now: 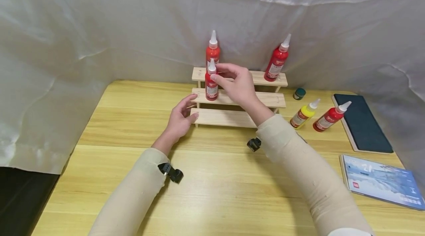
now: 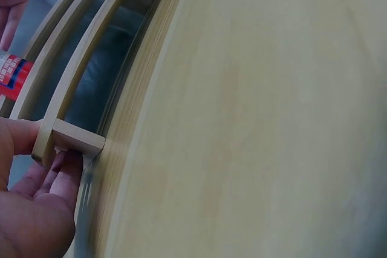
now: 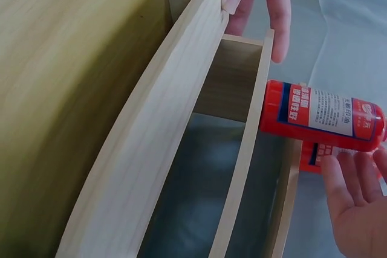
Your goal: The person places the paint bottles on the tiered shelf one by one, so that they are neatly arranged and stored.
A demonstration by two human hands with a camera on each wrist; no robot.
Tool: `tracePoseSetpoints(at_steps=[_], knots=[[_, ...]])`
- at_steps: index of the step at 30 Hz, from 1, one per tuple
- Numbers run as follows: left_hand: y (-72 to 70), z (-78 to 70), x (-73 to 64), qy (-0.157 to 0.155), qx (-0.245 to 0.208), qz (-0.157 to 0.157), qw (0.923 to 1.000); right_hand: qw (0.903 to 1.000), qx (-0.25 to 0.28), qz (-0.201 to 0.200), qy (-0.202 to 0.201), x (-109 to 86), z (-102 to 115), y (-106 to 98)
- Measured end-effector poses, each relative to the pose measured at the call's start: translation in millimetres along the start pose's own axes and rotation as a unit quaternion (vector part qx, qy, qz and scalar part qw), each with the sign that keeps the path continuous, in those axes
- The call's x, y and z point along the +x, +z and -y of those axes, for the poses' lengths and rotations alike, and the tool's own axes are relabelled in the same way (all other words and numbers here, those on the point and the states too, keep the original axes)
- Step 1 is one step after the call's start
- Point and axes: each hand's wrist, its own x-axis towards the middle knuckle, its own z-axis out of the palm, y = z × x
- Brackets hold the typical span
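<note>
A three-tier wooden display stand [image 1: 229, 118] stands at the back of the table. My left hand [image 1: 179, 120] grips its left end, thumb on the lowest tier and fingers around the end panel [image 2: 78, 137]. A red squeeze bottle [image 1: 211, 91] with a white nozzle is upright at the left of the middle tier, its base right at the board. My right hand [image 1: 241, 85] pinches it near the neck between thumb and fingers. Behind it, an orange-red bottle [image 1: 213, 52] on the top tier is partly hidden. Another red bottle [image 1: 277, 62] stands at that tier's right end.
Right of the stand are a yellow bottle [image 1: 302, 116], a red bottle [image 1: 328, 118] and a small dark green jar [image 1: 299, 93]. Farther right lie a dark flat board [image 1: 363, 123] and a blue-white booklet [image 1: 382, 180]. A grey cloth [image 1: 149, 25] hangs behind the table.
</note>
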Motion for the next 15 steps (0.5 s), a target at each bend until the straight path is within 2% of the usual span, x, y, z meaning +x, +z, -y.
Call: tracePoseSetpoints(at_steps=[8,15], knots=[[0.3,-2.0,-1.4,-0.005,0.008,-0.003,1.0000,0.9998,-0.013,-0.016,-0.002,-19.2,-6,-17],[0.9,-2.5,-1.0,-0.013,0.007,-0.004,0.9999,0.9995,0.001,-0.031,-0.001,-46.2,-4,-35]])
